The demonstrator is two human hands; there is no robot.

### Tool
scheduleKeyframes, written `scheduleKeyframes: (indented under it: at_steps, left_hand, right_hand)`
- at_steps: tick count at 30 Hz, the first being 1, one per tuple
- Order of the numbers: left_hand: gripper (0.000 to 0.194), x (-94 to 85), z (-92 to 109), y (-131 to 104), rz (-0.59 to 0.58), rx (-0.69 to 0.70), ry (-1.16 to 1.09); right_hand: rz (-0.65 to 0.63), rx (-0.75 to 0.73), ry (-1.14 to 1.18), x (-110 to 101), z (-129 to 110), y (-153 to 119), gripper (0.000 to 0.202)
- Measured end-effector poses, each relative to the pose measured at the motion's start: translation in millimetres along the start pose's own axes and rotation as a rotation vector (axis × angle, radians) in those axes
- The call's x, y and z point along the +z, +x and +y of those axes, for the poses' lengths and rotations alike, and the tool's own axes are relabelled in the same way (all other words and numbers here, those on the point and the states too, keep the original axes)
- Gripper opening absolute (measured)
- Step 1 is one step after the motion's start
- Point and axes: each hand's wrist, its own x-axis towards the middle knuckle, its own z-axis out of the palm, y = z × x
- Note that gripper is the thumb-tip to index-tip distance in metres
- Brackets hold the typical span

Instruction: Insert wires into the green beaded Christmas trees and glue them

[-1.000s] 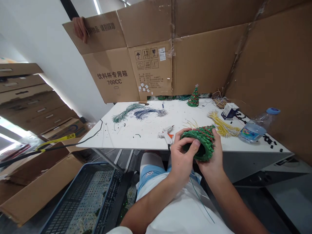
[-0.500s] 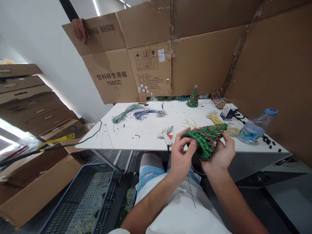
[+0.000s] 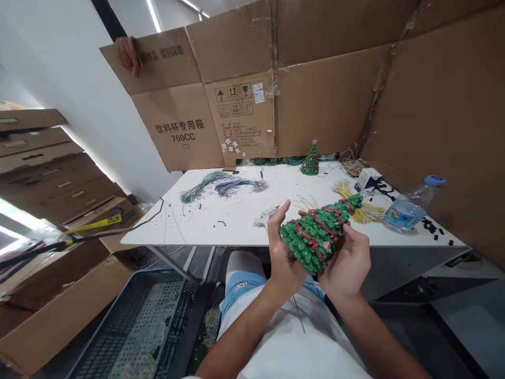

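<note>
Head view. Blue perforated plastic crate on floor, left of the white rectangular table; pale strands and green scraps inside. Open brown cardboard box farther left of the table, contents unclear. Clear blue-capped plastic bottle at table's right end.

Table top strewn with dark scraps. Tall brown cardboard panels screen its back and right; another person's hand over their top edge, left.

Green cone-shaped tree with red garland lies tilted above table's near edge, tip rightward. Left hand clasps its base; right hand, its upper part. Left hand partly hides white glue gun on the table. Similar green tree upright at table's back; yellow wire bundle toward table's right.
</note>
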Motion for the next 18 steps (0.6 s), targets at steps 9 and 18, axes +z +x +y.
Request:
scheduleKeyframes:
  at_steps: [9,18]
  left_hand:
    - [0.025,-1.3,1.3,-9.2,0.109,0.014,-0.077]
    - [0.051,-6.0,13.7,1.3,0.149,-0.028,-0.231]
  right_hand:
    - [-0.041,0.059,-0.028,3.8,0.7,-15.0,0.028]
    - [-0.003,0.020,0.000,10.7,-0.6,-30.3,0.031]
